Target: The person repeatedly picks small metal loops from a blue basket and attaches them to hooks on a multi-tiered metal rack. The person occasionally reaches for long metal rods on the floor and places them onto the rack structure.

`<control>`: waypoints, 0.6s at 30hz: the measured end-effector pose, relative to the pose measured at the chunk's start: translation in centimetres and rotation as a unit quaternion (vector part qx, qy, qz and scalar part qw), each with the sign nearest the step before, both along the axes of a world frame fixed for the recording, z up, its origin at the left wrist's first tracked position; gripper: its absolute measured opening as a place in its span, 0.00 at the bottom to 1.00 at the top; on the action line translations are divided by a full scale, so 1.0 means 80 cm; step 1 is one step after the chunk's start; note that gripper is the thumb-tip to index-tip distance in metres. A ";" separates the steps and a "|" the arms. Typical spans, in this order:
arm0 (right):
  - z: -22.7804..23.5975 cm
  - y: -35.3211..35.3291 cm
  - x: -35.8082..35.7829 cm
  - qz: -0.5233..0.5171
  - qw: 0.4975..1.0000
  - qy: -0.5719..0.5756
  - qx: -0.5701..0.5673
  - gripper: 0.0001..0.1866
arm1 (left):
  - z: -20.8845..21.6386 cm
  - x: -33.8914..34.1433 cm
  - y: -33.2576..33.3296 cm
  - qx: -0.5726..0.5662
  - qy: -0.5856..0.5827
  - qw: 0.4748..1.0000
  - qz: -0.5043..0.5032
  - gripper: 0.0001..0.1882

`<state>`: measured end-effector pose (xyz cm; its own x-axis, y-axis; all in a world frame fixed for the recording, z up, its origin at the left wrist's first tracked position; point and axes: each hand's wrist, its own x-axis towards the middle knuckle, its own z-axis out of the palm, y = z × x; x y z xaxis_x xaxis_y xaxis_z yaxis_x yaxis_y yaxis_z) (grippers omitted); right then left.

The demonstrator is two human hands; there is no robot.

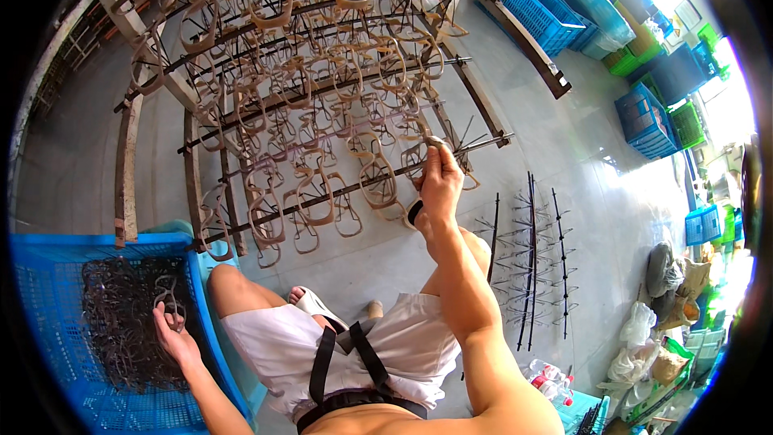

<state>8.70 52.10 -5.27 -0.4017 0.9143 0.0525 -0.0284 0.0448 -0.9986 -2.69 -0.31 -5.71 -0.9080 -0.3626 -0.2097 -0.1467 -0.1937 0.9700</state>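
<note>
My left hand (174, 337) is over the blue plastic crate (88, 243), fingers closed on a thin, dark loop-shaped piece (167, 292). A tangled heap of similar dark pieces (121, 334) fills much of that crate. Ahead, tan and brown stirrup-shaped loops (316, 197) hang from spiky dark rods on a rack. My right hand (441, 181) is raised at the right end of the lowest rod row (475, 145), fingertips pinched around a brownish loop (435, 142) there. My fingers hide most of that loop.
Rusty metal rack posts (126, 169) rise at the left, and a rail (527, 44) juts out at the right. Bare spiked rods (531, 266) lie on the floor to my right. Blue crates (535, 8), plastic bags (636, 354) and bottles (550, 380) line the right side.
</note>
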 end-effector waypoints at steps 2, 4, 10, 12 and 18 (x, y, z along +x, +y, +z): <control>0.009 0.004 0.000 -0.011 0.998 0.036 -0.050 0.10 | 0.016 0.008 0.006 -0.017 0.024 0.999 -0.021 0.18; 0.008 0.005 0.000 -0.009 1.000 0.013 -0.017 0.11 | 0.034 0.019 0.017 -0.038 0.053 0.997 -0.036 0.16; 0.017 -0.009 0.003 0.024 0.995 0.058 -0.082 0.12 | 0.057 0.022 0.035 0.009 0.121 0.988 -0.097 0.13; 0.007 -0.008 0.000 0.036 0.996 0.063 -0.059 0.11 | 0.061 0.022 0.036 0.022 0.130 0.985 -0.115 0.14; 0.019 -0.005 0.003 0.043 0.999 0.015 -0.026 0.10 | 0.078 0.031 0.051 0.049 0.137 0.982 -0.123 0.14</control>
<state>8.96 51.72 -3.76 -0.4774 0.8784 0.0201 -0.0605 -0.0100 -0.9981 -0.23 3.75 0.54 -0.9928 -0.1155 0.0321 0.0636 -0.2801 0.9579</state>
